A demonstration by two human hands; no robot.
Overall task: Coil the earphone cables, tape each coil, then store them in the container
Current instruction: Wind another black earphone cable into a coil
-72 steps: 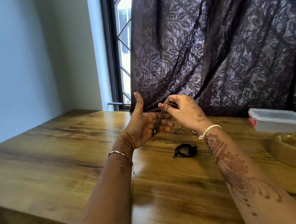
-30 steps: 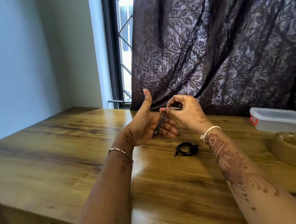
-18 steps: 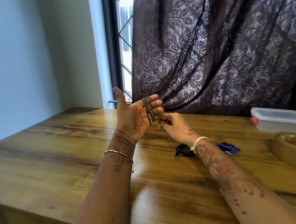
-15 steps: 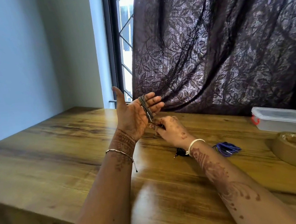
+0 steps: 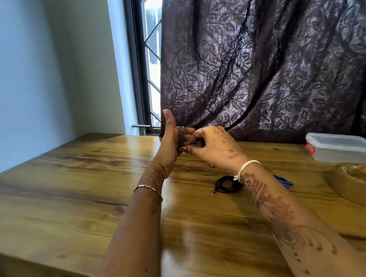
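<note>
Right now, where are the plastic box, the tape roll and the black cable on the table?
plastic box [image 5: 343, 143]: head view, middle of its lid.
tape roll [image 5: 357, 193]: head view, its outer side wall.
black cable [image 5: 223, 189]: head view, lower strands of the coil.

Bare forearms [image 5: 132, 243], henna patterns [image 5: 273, 207], thin bracelet [image 5: 147, 187], white wristband [image 5: 246, 168]

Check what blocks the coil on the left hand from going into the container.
The lid sits on the container, so the coil on the left hand cannot go in yet. Only the right hand lies between them.
</note>
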